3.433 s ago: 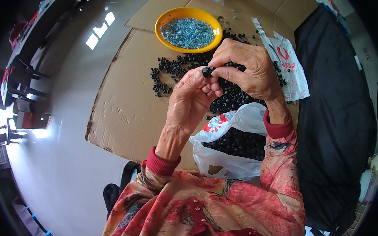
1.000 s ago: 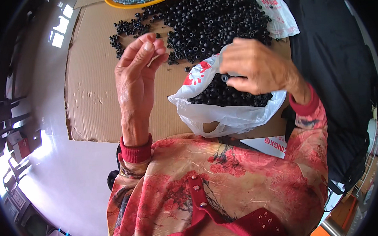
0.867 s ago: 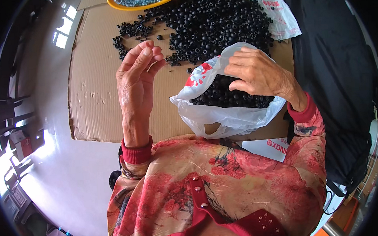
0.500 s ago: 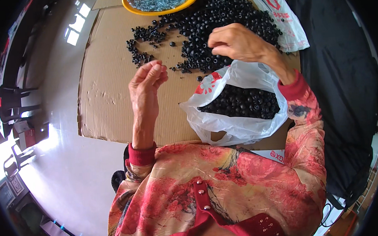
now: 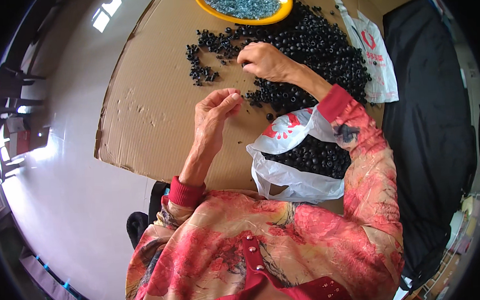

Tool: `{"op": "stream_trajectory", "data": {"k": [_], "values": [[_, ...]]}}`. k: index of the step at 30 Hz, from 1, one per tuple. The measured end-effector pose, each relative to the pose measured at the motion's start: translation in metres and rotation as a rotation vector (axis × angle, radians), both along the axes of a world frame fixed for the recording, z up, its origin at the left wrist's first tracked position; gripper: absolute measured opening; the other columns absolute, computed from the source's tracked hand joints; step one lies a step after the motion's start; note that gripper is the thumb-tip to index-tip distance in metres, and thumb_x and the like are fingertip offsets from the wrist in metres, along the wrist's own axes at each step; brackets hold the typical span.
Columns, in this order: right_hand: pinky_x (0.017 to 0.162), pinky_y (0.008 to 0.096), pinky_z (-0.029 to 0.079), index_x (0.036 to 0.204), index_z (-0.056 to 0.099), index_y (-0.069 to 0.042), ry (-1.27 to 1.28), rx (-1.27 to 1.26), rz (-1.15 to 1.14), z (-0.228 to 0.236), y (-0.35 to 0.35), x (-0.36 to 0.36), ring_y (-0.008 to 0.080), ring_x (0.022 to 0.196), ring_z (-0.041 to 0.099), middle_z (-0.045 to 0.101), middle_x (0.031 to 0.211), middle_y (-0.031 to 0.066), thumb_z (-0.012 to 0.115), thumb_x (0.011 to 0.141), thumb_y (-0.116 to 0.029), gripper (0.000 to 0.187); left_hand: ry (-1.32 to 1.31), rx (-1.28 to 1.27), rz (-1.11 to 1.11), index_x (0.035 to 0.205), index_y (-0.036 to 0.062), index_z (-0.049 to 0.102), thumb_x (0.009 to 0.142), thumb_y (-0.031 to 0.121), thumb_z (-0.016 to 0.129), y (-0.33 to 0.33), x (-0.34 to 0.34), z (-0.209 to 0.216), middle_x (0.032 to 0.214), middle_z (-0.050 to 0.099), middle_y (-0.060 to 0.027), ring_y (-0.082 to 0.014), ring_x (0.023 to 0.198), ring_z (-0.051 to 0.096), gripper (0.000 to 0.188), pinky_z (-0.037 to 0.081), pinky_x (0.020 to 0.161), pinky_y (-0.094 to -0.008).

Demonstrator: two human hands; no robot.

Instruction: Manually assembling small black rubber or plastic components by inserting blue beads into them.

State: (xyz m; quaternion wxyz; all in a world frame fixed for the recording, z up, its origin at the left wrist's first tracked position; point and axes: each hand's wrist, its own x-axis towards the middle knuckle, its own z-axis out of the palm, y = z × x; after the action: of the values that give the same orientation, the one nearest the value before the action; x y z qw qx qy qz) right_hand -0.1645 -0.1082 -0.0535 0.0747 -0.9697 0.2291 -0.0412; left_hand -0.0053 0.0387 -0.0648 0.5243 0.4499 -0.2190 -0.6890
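My left hand [image 5: 214, 114] is raised over the cardboard, thumb and forefinger pinched together; whatever lies between them is too small to make out. Close by on the far right side, my right hand [image 5: 268, 61] hovers at the near-left edge of a heap of black beads [image 5: 327, 53]. Its fingers are curled, and a dark, round bit like a black bead shows at the fingertips. Below the right forearm, an opened white plastic bag [image 5: 301, 187] with red print holds more black beads [image 5: 319, 158]. The sleeve partly covers that bag.
A yellow bowl [image 5: 286, 7] of pale blue, glassy small pieces stands at the far edge. Smaller black pieces [image 5: 202, 70] lie scattered left of the heap. A flat white bag [image 5: 380, 83] lies at right, beside black cloth [image 5: 426, 135]. Cardboard [image 5: 140, 101] covers the work surface.
The view has shifted, so the bowl and bags appear elsewhere in it. My right hand has come left from over the heap, and the two hands are nearer each other.
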Motion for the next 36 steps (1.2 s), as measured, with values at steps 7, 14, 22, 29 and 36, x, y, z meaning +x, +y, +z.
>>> {"op": "stream_trajectory", "data": {"k": [7, 14, 22, 29, 36], "values": [[0.072, 0.0236, 0.049, 0.096, 0.063, -0.003, -0.817, 0.995, -0.268, 0.074, 0.032, 0.002, 0.0103, 0.082, 0.059, 0.064, 0.089, 0.0024, 0.069, 0.076, -0.012, 0.023, 0.453, -0.106, 0.017, 0.101, 0.0015, 0.058, 0.088, 0.018, 0.058, -0.023, -0.005, 0.032, 0.088, 0.062, -0.0057, -0.0128, 0.076, 0.058, 0.021, 0.049, 0.073, -0.0281], [0.07, 0.0257, 0.048, 0.09, 0.061, -0.004, -0.821, 0.318, -0.026, 0.109, 0.048, 0.005, 0.0125, 0.078, 0.059, 0.062, 0.089, 0.0054, 0.074, 0.07, -0.01, 0.025, 0.767, -0.213, 0.019, 0.105, 0.0008, 0.055, 0.09, 0.016, 0.053, -0.019, -0.021, 0.076, 0.092, 0.061, -0.0073, -0.0153, 0.082, 0.06, 0.021, 0.05, 0.078, -0.0317], [0.078, 0.0309, 0.048, 0.099, 0.062, -0.003, -0.597, 0.211, 0.131, 0.14, 0.053, -0.003, 0.0237, 0.089, 0.06, 0.061, 0.095, 0.0093, 0.07, 0.07, -0.003, 0.03, 0.199, -0.442, 0.068, 0.099, -0.0035, 0.06, 0.083, 0.007, 0.061, -0.019, -0.008, 0.08, 0.088, 0.064, -0.0061, -0.0123, 0.079, 0.059, 0.019, 0.048, 0.074, -0.0253], [0.078, 0.0359, 0.045, 0.098, 0.061, -0.007, -0.651, 0.09, 0.118, 0.127, 0.061, 0.001, 0.0256, 0.087, 0.055, 0.057, 0.095, 0.0075, 0.066, 0.068, 0.0, 0.031, 0.435, -0.413, 0.057, 0.099, -0.0024, 0.06, 0.084, 0.001, 0.057, -0.02, -0.015, 0.079, 0.093, 0.062, -0.0084, -0.0146, 0.085, 0.06, 0.016, 0.049, 0.08, -0.0289], [0.078, 0.0373, 0.044, 0.103, 0.061, -0.004, -0.468, 0.066, 0.154, 0.129, 0.067, -0.011, 0.027, 0.09, 0.054, 0.056, 0.098, 0.0097, 0.066, 0.067, -0.001, 0.037, 0.435, -0.361, -0.098, 0.097, -0.0018, 0.061, 0.084, 0.005, 0.06, -0.018, -0.017, 0.059, 0.091, 0.062, -0.0072, -0.0137, 0.08, 0.06, 0.015, 0.049, 0.077, -0.0278]]}}
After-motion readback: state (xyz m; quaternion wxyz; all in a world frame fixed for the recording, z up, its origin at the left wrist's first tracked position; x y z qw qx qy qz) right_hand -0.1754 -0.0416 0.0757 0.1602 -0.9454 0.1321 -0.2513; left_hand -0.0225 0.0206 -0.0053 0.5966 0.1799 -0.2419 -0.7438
